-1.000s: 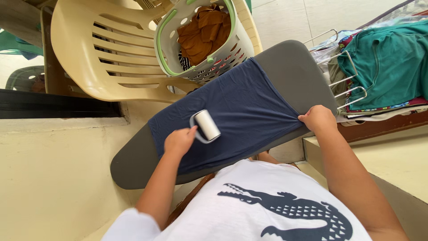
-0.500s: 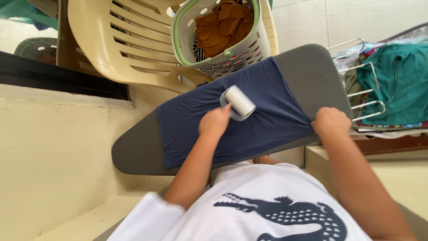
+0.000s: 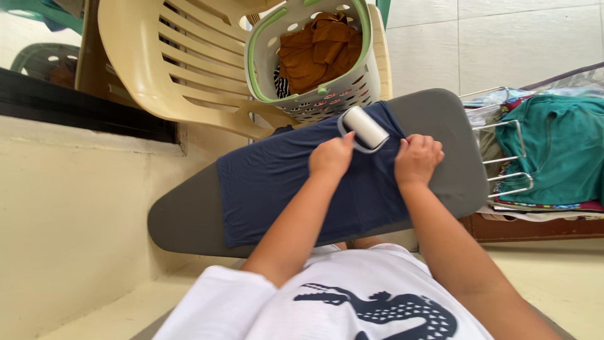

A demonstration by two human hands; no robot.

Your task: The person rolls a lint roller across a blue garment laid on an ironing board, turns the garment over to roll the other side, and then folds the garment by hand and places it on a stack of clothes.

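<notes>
Lint roller (image 3: 365, 128) is gripped by left hand (image 3: 331, 157) at navy garment's (image 3: 296, 179) far right edge; right hand (image 3: 417, 158) pinches cloth taut. Rolling step in hand; next stroke likely needs sustained tension.

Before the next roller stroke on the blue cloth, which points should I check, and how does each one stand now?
1. Left hand grips the lint roller by its handle: ok.
2. Roller rests on the navy cloth, near its far right corner: ok.
3. Right hand pins the cloth's right edge: ok.
4. Cloth lies flat: not ok, folds gather between the two hands.
5. Cloth stays on the ironing board: ok, though its near edge hangs over the side.
6. Roller sheet is clean enough: cannot tell.
7. Laundry basket stands clear of the roller: not ok, it sits just behind it.
</notes>
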